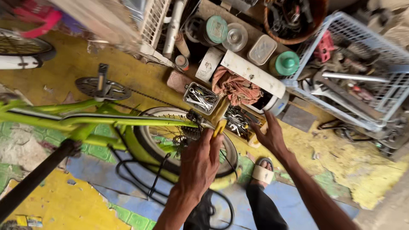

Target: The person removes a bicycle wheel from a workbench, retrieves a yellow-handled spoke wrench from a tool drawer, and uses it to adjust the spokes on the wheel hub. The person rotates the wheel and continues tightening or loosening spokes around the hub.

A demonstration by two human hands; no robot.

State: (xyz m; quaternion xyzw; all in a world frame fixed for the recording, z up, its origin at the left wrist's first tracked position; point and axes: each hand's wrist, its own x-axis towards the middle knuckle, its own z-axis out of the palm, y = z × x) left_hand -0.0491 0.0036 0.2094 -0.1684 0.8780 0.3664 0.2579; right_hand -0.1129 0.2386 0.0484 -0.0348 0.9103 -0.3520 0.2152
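While the left hand [199, 164] closes its fingers [215, 137] on a yellow-handled tool [220, 127] at the rear wheel [147, 142], the right hand [268, 135] reaches the tool tray [237, 121].
Tool: upright, long axis pointing away, beside the green frame [85, 120]; right fingers spread, empty, above the floor [76, 200].

Bike frame [51, 117] runs off left edge (front wheel unseen); tray tools blurred.

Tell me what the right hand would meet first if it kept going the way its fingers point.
Most likely the open tray of metal tools just ahead of the right hand, with the white tube lying beyond it. Depth is unclear from this top-down view, so the hand may be above the tray.
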